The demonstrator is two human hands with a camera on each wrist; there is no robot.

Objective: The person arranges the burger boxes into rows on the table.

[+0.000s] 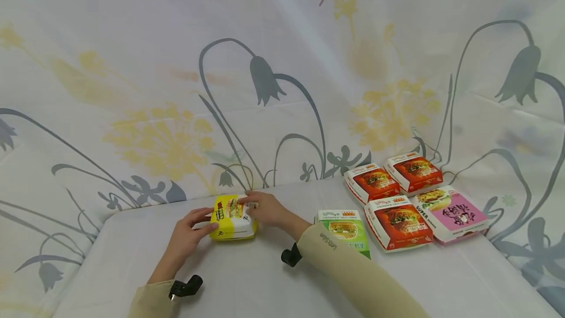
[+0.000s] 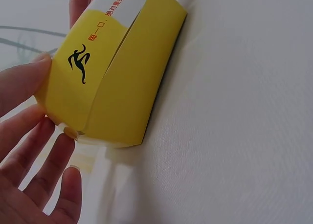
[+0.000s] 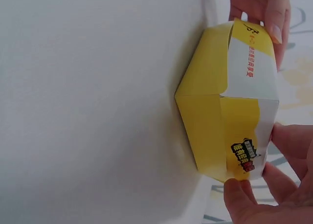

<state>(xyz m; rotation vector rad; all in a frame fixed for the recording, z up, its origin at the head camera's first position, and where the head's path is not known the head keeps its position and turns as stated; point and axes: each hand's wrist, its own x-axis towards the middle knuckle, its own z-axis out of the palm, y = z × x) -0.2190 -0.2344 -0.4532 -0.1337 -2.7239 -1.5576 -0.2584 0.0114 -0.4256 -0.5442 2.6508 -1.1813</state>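
Observation:
A yellow and white burger box (image 1: 229,233) sits closed on the white-covered table, between both hands. At its left end, the left hand (image 1: 189,232) grips the box with thumb and fingers. The right hand (image 1: 270,210) holds the opposite end, its fingers over the top edge. In the left wrist view, the thumb of the left hand (image 2: 29,141) lies on the yellow lid by a black running figure, with fingertips at the lower corner. The right wrist view shows fingers of the right hand (image 3: 279,185) along the lid's edge and corner.
Right of the right forearm lies a green burger box (image 1: 346,229), partly behind the sleeve. Farther right stand a front red burger box (image 1: 399,222), two more red ones behind it, and a pink burger box (image 1: 454,214). A flower-patterned curtain (image 1: 176,87) hangs behind the table.

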